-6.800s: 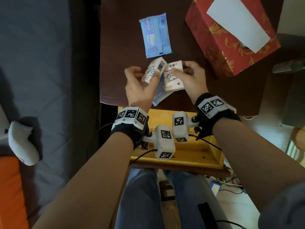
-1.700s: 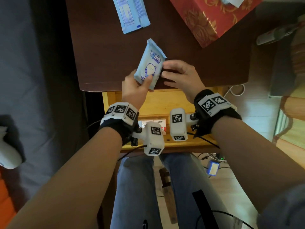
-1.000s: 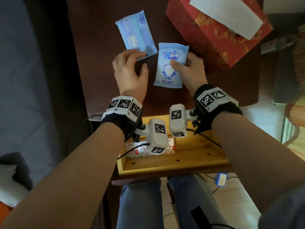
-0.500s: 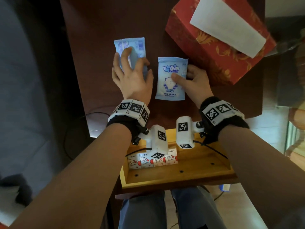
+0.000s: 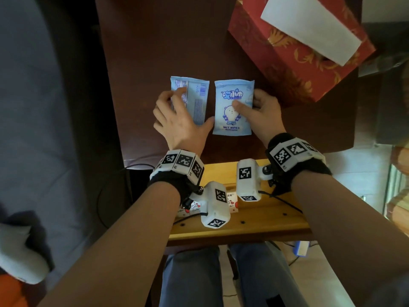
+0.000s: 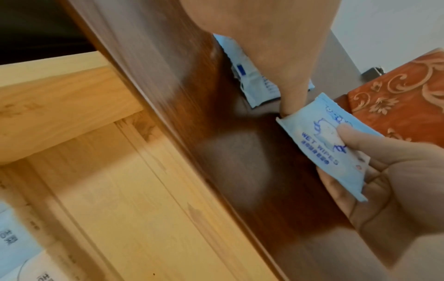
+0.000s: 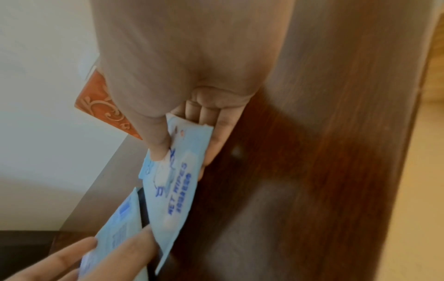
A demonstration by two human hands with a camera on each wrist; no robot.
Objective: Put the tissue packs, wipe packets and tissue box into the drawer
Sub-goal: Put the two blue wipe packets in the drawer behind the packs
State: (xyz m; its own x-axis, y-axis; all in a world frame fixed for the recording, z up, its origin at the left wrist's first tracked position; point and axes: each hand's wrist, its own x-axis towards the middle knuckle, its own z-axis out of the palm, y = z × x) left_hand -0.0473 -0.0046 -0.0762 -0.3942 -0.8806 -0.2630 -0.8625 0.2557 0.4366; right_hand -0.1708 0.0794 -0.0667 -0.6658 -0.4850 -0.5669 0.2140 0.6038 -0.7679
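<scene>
**Holding two wipe packets side by side on the dark table**

Lying flat on the dark wooden table (image 5: 155, 52), the two blue wipe packets sit next to each other with a narrow gap between them. The right hand (image 5: 263, 116) pinches the packet printed "WET WIPES" (image 5: 232, 107), thumb on its front face and the other fingers curled under its right edge; the right wrist view shows that packet lifted slightly off the wood on those fingers. The left hand (image 5: 179, 122) has its fingers laid over the left side of the back-side-up packet (image 5: 197, 100), thumb reaching toward the gap between the packets; whether it grips or only presses cannot be told.

Just beyond the right hand stands the red tissue box (image 5: 294, 56) with gold ornament, a white sheet sticking out of its top; it is close to the "WET WIPES" packet's right edge but not touching it.

Below the table's near edge the light wooden drawer (image 5: 265, 227) is pulled open. Small white tissue packs (image 5: 194, 206) with red hearts lie in a row in it, partly hidden by the wrist-mounted cameras. Grey bedding fills the left, and the person's jeans show beneath the drawer.
</scene>
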